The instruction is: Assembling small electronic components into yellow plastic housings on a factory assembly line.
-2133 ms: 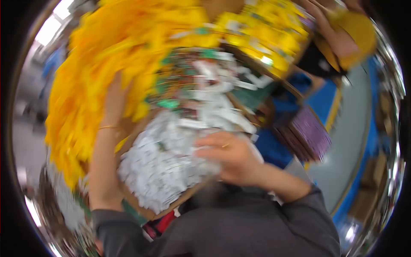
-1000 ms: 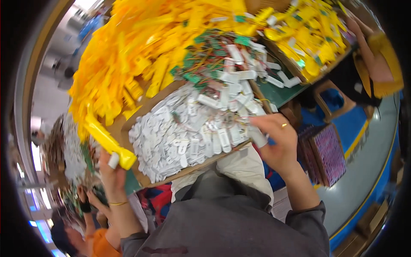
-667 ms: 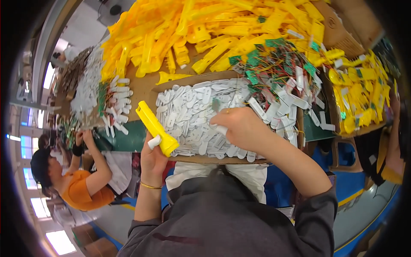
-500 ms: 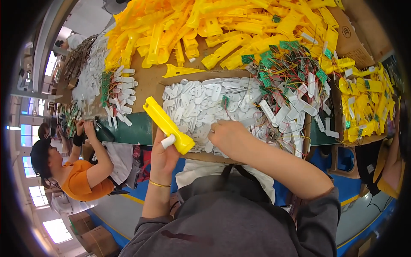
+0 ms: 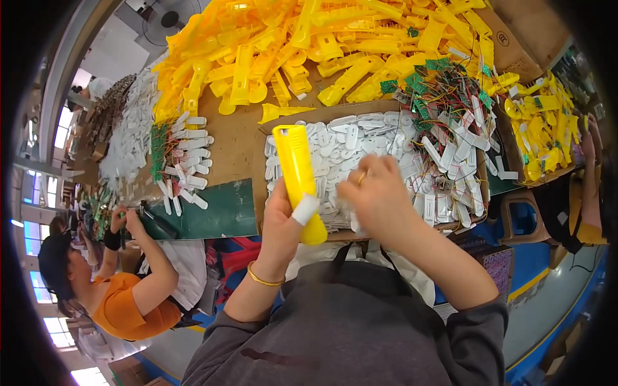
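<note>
yellow plastic housing (image 5: 298,179) has swung more upright since half a second ago and the right hand (image 5: 376,196) has come off the tray toward it. the housing is held in the left hand (image 5: 282,222), long and flat, standing nearly vertical over the near-left part of the cardboard tray (image 5: 261,193); left fingers are wrapped round its lower end, thumb with a white tape wrap (image 5: 305,209) pressed on its front face. right hand sits just beside it over the white plastic pieces (image 5: 360,138), fingers curled together with a ring showing; whether they pinch a white piece i cannot tell, the palm side is hidden.

outward: green circuit boards with coloured wires (image 5: 450,90) lie at the tray's far right, a big heap of yellow parts (image 5: 335,45) lies beyond the tray, a second box of yellow parts (image 5: 547,128) sits to the right. to the left a co-worker in an orange top (image 5: 122,309) works at a green mat (image 5: 219,212) with more white pieces.

risks, as a judgement: the grip is low on a tall part, so it could tip or slip if the right hand pushes on the top. a small white piece could drop back into the pile and get lost. loose wires nearby could snag a sleeve.
</note>
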`<move>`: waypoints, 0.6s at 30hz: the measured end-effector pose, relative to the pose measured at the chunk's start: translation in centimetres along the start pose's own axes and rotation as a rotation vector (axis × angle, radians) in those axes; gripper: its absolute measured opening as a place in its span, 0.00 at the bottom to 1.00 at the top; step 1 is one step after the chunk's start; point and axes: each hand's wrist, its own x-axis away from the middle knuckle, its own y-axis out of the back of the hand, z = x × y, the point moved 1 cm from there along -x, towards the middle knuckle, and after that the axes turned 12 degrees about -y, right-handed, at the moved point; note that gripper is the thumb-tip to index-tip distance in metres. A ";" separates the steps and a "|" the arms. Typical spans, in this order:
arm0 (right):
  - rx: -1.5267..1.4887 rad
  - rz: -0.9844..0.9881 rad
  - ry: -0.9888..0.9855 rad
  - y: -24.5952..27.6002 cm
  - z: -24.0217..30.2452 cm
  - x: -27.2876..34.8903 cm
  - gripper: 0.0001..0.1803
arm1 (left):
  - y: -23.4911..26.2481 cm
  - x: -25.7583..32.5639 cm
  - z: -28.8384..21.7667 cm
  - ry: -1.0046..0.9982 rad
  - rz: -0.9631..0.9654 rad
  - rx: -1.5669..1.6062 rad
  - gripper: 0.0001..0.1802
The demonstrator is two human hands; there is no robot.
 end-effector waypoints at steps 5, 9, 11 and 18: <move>-0.052 -0.342 -0.018 0.8 -0.4 -2.0 0.13 | 1.4 0.9 0.3 0.043 -0.067 0.145 0.22; -1.520 -0.179 -0.417 1.0 -2.1 -3.5 0.11 | 2.2 0.1 -0.2 0.204 -0.122 0.360 0.23; -1.126 -0.098 -0.276 0.2 -1.9 -2.7 0.11 | 2.2 -0.3 -0.5 0.201 -0.112 0.492 0.23; -0.785 0.386 -0.155 -0.3 2.1 0.5 0.08 | 0.8 1.0 -0.5 0.107 0.166 0.267 0.23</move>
